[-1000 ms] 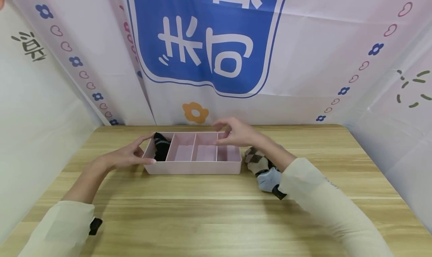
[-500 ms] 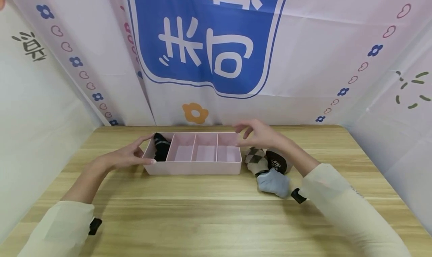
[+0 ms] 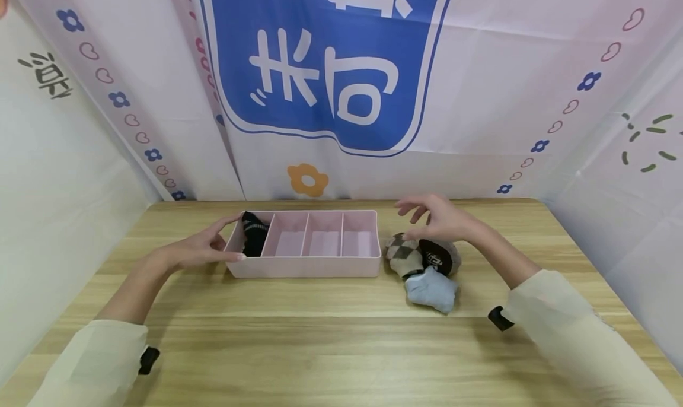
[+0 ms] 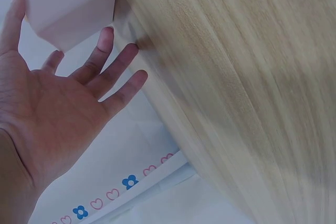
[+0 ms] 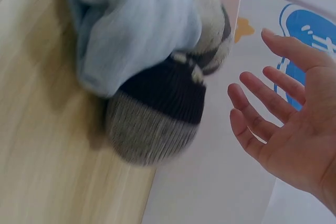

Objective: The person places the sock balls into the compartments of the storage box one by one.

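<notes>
A pink divided box (image 3: 306,267) stands on the table, a black sock (image 3: 256,235) in its leftmost compartment. My left hand (image 3: 194,250) spans the box's left end, thumb at the front corner and index finger at the back corner; in the left wrist view the other fingers (image 4: 121,66) stick out loosely. To the right of the box lie three rolled socks touching each other: a brown checkered one (image 3: 402,254), a black and grey one (image 3: 440,257) and a light blue one (image 3: 432,289). My right hand (image 3: 445,217) hovers above their far side, fingers loosely bent, holding nothing.
The box's other three compartments (image 3: 323,241) show bare pink bottoms. A white printed cloth (image 3: 453,158) rises behind the table (image 3: 299,342), with white cloth sides at left and right. Black bands (image 3: 500,318) hang under both sleeves.
My right hand has moved right, from over the box's right compartments to above the rolled socks. The black and grey sock has come into fuller view. My left hand stays at the box.
</notes>
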Demonstrator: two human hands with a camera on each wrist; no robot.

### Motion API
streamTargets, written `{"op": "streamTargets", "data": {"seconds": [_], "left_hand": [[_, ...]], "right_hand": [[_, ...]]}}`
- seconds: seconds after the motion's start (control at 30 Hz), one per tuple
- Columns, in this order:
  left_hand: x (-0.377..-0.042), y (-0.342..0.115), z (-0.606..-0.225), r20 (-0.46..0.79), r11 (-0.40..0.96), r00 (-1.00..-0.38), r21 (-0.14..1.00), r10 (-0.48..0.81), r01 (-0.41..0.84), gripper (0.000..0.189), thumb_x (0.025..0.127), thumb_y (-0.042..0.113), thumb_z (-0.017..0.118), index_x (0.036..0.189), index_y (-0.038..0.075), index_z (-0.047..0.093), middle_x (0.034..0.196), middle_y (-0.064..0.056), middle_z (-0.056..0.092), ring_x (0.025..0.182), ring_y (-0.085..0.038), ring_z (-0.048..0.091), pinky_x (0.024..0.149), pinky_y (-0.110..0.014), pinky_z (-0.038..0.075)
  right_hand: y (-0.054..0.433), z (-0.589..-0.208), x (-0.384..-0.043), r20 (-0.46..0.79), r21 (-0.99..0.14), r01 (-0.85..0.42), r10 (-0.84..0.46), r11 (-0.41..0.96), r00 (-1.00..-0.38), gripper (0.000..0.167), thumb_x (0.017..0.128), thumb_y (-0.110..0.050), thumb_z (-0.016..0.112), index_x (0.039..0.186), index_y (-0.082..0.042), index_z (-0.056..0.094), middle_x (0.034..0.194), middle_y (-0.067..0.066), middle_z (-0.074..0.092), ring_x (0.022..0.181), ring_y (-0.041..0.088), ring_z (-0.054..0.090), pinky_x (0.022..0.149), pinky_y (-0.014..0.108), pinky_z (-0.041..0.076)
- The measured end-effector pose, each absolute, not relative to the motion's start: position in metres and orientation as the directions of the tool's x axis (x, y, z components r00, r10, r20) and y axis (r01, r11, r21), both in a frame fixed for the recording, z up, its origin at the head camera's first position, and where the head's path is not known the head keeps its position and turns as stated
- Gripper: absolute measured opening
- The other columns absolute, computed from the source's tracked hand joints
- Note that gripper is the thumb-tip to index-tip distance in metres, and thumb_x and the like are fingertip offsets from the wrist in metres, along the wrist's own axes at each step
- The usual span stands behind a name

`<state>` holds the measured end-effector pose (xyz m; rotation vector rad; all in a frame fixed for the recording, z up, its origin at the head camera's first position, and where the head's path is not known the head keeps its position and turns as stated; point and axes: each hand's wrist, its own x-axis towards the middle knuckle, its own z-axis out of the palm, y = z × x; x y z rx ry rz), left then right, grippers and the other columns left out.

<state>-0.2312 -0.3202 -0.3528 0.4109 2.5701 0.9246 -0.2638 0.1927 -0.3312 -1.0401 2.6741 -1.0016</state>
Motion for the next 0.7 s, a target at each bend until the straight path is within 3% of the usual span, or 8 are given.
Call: {"op": "streamTargets", "data": {"seconds": [0.3, 0.7], "left_hand": [[-0.230, -0.320, -0.352, -0.248, 0.733, -0.886, 0.667, 0.391, 0.136, 0.107, 0.093, 0.036, 0.076, 0.166, 0.006, 0.004, 0.100, -0.011, 0.056, 0.095, -0.023, 0.049, 0.083, -0.039, 0.042], [-0.230, -0.320, -0.353, -0.255, 0.735, -0.886, 0.665, 0.388, 0.131, 0.105, 0.095, 0.036, 0.075, 0.165, 0.004, 0.003, 0.106, -0.013, 0.058, 0.099, -0.024, 0.050, 0.086, -0.039, 0.043]], "right_hand": [[0.225, -0.334, -0.259, 0.095, -0.640, -0.511, -0.602, 0.573, -0.793, 0.058, 0.089, -0.014, 0.082, 0.141, -0.001, 0.059, 0.131, 0.020, 0.066, 0.112, 0.040, 0.066, 0.090, 0.058, 0.051], [0.256, -0.345, -0.259, 0.004, -0.662, -0.474, -0.630, 0.581, -0.777, 0.064, 0.087, -0.020, 0.084, 0.142, 0.001, 0.058, 0.142, 0.025, 0.058, 0.122, 0.045, 0.061, 0.095, 0.062, 0.049]]}}
